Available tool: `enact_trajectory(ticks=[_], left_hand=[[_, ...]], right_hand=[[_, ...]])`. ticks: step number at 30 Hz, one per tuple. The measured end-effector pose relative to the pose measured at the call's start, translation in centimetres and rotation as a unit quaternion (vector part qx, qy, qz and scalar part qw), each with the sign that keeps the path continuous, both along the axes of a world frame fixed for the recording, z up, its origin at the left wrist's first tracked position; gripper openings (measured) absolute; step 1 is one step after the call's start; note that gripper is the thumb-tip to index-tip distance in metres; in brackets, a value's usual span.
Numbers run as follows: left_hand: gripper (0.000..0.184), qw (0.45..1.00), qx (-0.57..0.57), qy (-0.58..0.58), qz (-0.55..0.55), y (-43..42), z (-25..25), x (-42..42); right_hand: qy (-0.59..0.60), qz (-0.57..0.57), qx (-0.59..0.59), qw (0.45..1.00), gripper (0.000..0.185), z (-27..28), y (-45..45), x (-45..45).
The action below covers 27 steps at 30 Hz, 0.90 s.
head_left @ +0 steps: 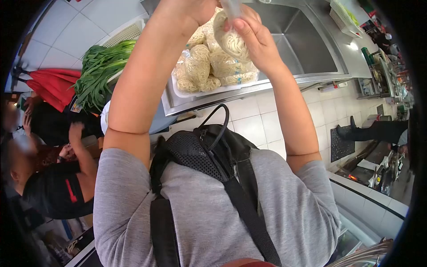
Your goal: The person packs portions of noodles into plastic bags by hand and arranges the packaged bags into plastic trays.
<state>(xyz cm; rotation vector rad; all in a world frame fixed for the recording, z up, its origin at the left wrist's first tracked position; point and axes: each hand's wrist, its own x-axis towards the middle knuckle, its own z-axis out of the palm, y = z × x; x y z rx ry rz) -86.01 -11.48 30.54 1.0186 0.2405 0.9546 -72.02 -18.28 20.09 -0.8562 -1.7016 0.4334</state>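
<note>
My right hand (257, 38) is closed on the plastic bag of noodles (235, 44), its thumb pressed on the clear plastic near the top. The bag hangs tilted above a white tray (195, 94) heaped with other bagged bundles of pale noodles (195, 62). Close by on the left, my left hand (202, 10) reaches up toward the top of the same bag. Its fingers are cut off by the upper edge of the view, so their grip is hidden.
A steel sink (307, 40) lies right of the tray. Green leafy vegetables (104, 66) sit at the left, near red umbrellas (51, 86). Other people are at the left, one in a black shirt (58, 193). A light basket (344, 20) stands beyond the sink.
</note>
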Motion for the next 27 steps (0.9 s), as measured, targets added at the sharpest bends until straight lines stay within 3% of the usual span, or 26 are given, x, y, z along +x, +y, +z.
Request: enact_trajectory(ticks=[3,5,7,10,16,19,22,25,27], left_hand=[[0.04,0.983,0.11,0.118,0.093,0.3,-0.9,0.8],[0.042,0.965,0.164,0.195,0.061,0.9,-0.7,1.0],[0.043,0.935,0.18,0.301,0.051,0.9,-0.3,1.3],[0.042,0.913,0.218,0.343,0.009,-0.1,0.5,1.6],[0.04,0.895,0.345,0.278,0.044,2.4,-2.5,3.6],[0.04,0.879,0.358,0.313,0.036,3.1,-2.9,3.3],[0.039,0.904,0.322,0.278,0.046,3.7,-4.0,3.5],[0.039,0.867,0.281,0.408,0.05,2.6,-2.0,2.4],[0.039,0.882,0.352,0.308,0.044,5.0,-4.6,2.6]], right_hand=[[-0.071,-0.062,0.097,0.991,0.024,-1.8,2.2,0.8],[-0.073,-0.071,0.081,0.991,0.02,-2.1,3.2,1.1],[-0.015,-0.038,-0.043,0.998,0.019,-1.6,2.4,0.9],[0.063,-0.018,-0.187,0.98,0.017,-2.2,3.8,1.7],[0.169,-0.045,-0.194,0.965,0.017,-3.9,6.0,1.4],[0.152,-0.067,-0.224,0.96,0.019,-3.6,6.2,1.4],[0.137,-0.104,-0.22,0.96,0.021,-4.1,6.9,1.6],[0.157,-0.085,-0.2,0.963,0.019,-4.6,7.2,1.9],[0.157,-0.066,-0.188,0.967,0.018,-4.5,7.5,2.4]])
